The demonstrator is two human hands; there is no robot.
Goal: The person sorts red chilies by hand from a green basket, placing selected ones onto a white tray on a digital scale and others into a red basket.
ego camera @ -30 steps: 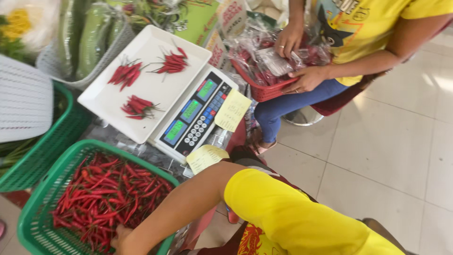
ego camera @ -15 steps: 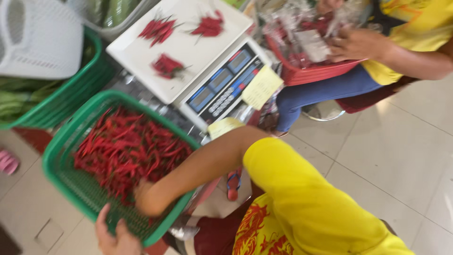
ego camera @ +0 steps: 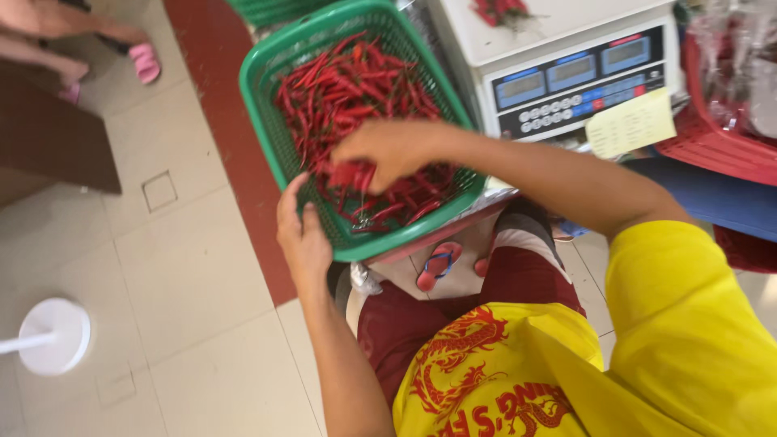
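my right hand (ego camera: 388,152) pinches what look like red chillies (ego camera: 348,89) inside the green basket (ego camera: 267,121), centre frame; my left hand (ego camera: 301,235) clasps its lower rim, fingers pressed together.

The left hand (ego camera: 301,235) reaches forward from a bare forearm, fingers curled, thumb up, its grip closed on a rim. The right hand (ego camera: 387,151) stretches across from the yellow-sleeved arm, palm down, fingers bunched, seemingly pinching, though the fingertips are hidden.
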